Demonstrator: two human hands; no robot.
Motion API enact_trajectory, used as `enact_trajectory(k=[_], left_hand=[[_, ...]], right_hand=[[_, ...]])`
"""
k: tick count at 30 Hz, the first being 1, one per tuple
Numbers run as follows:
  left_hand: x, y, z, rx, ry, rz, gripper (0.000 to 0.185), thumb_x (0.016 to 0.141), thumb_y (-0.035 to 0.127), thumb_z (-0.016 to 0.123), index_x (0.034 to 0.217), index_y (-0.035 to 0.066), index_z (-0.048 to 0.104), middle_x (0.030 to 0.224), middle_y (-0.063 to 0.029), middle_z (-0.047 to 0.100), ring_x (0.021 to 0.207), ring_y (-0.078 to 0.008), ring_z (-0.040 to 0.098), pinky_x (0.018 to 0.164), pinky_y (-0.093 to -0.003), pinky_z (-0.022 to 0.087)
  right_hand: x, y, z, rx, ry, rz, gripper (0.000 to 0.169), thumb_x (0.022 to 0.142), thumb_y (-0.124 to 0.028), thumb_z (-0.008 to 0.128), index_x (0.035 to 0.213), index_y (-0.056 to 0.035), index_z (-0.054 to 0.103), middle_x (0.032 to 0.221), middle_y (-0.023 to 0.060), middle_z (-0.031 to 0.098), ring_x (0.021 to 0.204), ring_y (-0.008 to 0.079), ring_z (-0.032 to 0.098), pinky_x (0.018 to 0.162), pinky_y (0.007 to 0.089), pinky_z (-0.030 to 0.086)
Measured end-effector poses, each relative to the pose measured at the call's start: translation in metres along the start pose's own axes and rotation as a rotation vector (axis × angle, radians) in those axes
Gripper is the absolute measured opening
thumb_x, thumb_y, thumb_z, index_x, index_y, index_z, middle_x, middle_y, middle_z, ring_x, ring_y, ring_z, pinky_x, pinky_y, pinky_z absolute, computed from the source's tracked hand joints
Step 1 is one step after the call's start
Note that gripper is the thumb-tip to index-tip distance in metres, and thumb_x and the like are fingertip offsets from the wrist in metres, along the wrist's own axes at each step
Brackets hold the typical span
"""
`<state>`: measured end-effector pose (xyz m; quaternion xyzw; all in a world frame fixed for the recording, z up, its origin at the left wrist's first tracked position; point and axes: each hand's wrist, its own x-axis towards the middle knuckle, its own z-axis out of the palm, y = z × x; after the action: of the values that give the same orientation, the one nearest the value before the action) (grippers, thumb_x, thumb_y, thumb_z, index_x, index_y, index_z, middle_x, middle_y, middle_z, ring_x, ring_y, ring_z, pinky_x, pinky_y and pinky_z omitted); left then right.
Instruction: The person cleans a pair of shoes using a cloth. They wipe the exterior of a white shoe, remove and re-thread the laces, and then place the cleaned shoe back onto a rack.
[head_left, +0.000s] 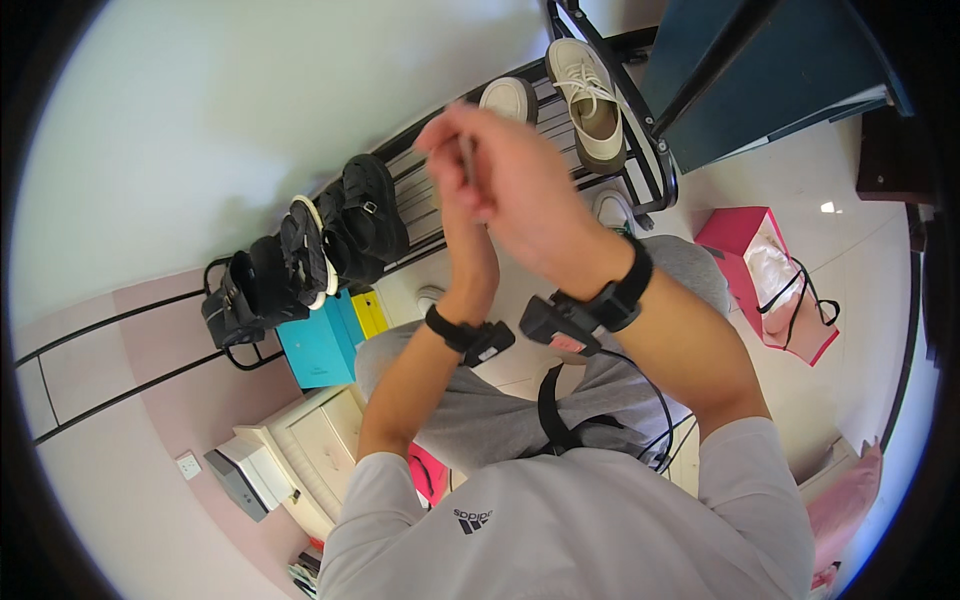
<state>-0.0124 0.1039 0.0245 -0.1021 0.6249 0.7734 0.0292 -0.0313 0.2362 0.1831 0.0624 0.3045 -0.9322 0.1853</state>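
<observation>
In front of the shoe rack, my right hand (525, 191) is raised with its fingers curled, and motion blur softens its outline. My left hand (469, 244) meets it from the left; much of it is hidden behind the right. A thin greyish strip (469, 161) shows among the fingers, too blurred to identify. Just beyond the hands, a pale shoe (510, 99) is partly covered by them. Beside it stands a cream lace-up shoe (589, 101) with a dark sole. Both wrists wear black straps with small devices.
Several black shoes (367, 206) line the left part of the black metal rack (420, 199). A turquoise box (319, 345) and a yellow box (369, 315) sit below it. On the floor at right, a pink paper bag (731, 236) holds white tissue. A dark blue panel (765, 75) stands at upper right.
</observation>
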Motion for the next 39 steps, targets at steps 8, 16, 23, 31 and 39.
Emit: enact_trajectory(k=[8, 16, 23, 31, 39], left_hand=[[-0.088, 0.054, -0.041, 0.213, -0.399, 0.106, 0.047, 0.116, 0.038, 0.042, 0.100, -0.001, 0.062, 0.097, -0.0073, 0.062, 0.096, -0.0182, 0.061, 0.086, -0.0333, 0.048], [-0.117, 0.126, -0.120, 0.335, -0.089, 0.248, 0.045, 0.112, 0.040, 0.049, 0.079, 0.011, 0.045, 0.072, -0.0039, 0.045, 0.068, -0.0166, 0.044, 0.066, -0.0339, 0.039], [-0.139, 0.246, -0.170, 0.112, 0.002, 0.435, 0.038, 0.111, 0.031, 0.049, 0.078, 0.013, 0.044, 0.072, 0.0024, 0.033, 0.067, -0.0122, 0.032, 0.064, -0.0298, 0.031], [-0.161, 0.268, -0.138, 0.086, -0.118, 0.384, 0.041, 0.111, 0.032, 0.050, 0.075, 0.015, 0.040, 0.071, 0.0029, 0.034, 0.069, -0.0119, 0.032, 0.066, -0.0309, 0.033], [-0.138, 0.251, -0.133, 0.172, 0.102, 0.320, 0.038, 0.112, 0.031, 0.052, 0.081, 0.008, 0.052, 0.095, -0.0113, 0.069, 0.092, -0.0238, 0.065, 0.093, -0.0397, 0.051]], right_hand=[[0.015, 0.004, 0.006, 0.059, -0.009, -0.128, 0.035, 0.111, -0.028, 0.047, 0.099, -0.0004, 0.065, 0.073, 0.0006, 0.054, 0.061, 0.0091, 0.043, 0.055, 0.0250, 0.033], [0.041, -0.008, -0.009, -0.203, 0.331, -0.585, 0.039, 0.108, -0.025, 0.046, 0.093, -0.0042, 0.076, 0.070, -0.0001, 0.055, 0.062, 0.0115, 0.049, 0.058, 0.0302, 0.038], [0.042, -0.038, -0.023, -0.471, 0.313, -0.753, 0.031, 0.101, -0.023, 0.060, 0.117, -0.0005, 0.073, 0.082, 0.0004, 0.062, 0.070, 0.0095, 0.054, 0.061, 0.0262, 0.041], [0.043, 0.095, 0.056, -0.918, 0.042, -0.957, 0.033, 0.106, -0.034, 0.061, 0.113, -0.0035, 0.072, 0.105, 0.0105, 0.072, 0.101, 0.0196, 0.065, 0.093, 0.0354, 0.051], [0.000, 0.165, 0.071, -0.148, -0.707, 0.439, 0.068, 0.108, -0.060, 0.055, 0.114, 0.0064, 0.070, 0.071, 0.0000, 0.058, 0.068, 0.0141, 0.060, 0.076, 0.0280, 0.050]])
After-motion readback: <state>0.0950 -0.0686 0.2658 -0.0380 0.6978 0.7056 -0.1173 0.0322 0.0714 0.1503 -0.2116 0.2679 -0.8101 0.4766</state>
